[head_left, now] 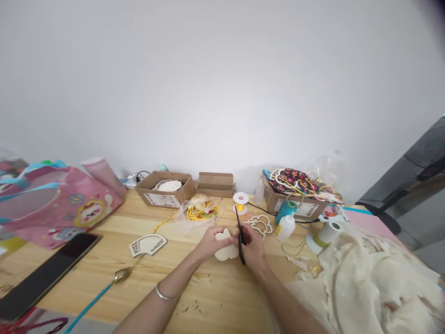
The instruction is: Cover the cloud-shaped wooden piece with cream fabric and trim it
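Note:
My left hand (212,242) grips a pale, cloud-shaped piece (225,252) with a scalloped edge, the thumb lying across its face. Whether it is wood or cloth-covered I cannot tell. In my right hand (253,246) is a pair of black scissors (241,239), blades pointing up and away from me. The right fingers meet the right edge of the pale piece, and the fingertips there are partly hidden behind the scissors. Just beyond the right hand lies a cut-out cloud-shaped frame (260,224) on the wooden table (194,297).
Behind the hands stand a yellow thread spool (240,198), a bag of yellow cord (201,212) and cardboard boxes (162,199). A white bottle (285,228) and cream cloth (378,283) are at right. Leftward are a fan-shaped piece (148,244), a phone (47,273) and a pink bag (69,204).

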The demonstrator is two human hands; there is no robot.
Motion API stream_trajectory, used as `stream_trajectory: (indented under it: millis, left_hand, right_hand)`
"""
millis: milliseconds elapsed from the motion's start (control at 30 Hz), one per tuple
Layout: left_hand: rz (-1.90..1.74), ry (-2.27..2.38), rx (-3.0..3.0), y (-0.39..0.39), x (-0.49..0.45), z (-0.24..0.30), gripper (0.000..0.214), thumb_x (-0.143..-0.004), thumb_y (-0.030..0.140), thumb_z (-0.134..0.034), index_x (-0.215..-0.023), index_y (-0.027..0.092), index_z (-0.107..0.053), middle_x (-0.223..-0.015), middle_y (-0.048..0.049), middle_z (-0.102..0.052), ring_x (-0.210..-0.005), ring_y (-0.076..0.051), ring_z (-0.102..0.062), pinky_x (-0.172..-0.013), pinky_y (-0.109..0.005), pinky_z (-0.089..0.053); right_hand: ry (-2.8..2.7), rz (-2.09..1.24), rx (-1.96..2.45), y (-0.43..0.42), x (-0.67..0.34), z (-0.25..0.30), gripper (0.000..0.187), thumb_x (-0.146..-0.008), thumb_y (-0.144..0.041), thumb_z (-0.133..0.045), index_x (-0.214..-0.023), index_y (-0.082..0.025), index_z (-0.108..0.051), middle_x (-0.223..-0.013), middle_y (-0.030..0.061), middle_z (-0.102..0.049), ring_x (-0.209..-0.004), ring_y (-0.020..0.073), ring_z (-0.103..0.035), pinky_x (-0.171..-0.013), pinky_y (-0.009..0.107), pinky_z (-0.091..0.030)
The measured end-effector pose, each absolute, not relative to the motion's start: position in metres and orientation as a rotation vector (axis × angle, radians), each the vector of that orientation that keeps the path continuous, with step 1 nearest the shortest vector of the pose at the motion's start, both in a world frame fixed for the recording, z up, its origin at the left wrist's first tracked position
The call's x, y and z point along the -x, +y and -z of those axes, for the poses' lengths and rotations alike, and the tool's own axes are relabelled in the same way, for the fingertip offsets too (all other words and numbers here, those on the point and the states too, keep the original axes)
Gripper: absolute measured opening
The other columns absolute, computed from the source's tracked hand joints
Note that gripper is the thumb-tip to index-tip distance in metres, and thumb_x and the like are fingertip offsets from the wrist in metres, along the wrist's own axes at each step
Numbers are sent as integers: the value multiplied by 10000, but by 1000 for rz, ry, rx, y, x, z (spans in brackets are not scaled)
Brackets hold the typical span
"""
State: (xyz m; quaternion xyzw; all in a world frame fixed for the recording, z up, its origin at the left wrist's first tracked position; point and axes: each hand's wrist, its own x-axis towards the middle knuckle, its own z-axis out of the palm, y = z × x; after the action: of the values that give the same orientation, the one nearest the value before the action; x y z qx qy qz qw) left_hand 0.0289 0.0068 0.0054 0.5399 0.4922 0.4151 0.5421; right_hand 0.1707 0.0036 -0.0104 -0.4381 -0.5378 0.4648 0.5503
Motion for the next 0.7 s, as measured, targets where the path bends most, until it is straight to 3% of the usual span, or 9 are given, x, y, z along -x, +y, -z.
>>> stream_trajectory:
  millis: [400, 700]
  left_hand:
    - [-1054, 1028, -1319, -4, -25, -9, 364, -541, 467, -699, -643, 120, -655, -570, -20, -605, -504, -113, -513, -492, -212, -385]
    - [-1119, 1047, -1348, 2, -20, -1, 410, -595, 496, -654, -738, 113, -668, -636, -50, -644, -535, -143, -555, -495, -232, -412]
  right_hand:
    - [-1340, -1083, 939, 5, -170, 5, 356, -556, -334, -693, -860, -169, -611, -703, 35, -645, -633, 160, -605, -644, 311, -517]
    - [-1469, -994, 917, 9, -180, -4, 355, -639, -344, -635, -942, -163, -612, -631, 10, -606, -571, 151, -580, -582, 308, -502]
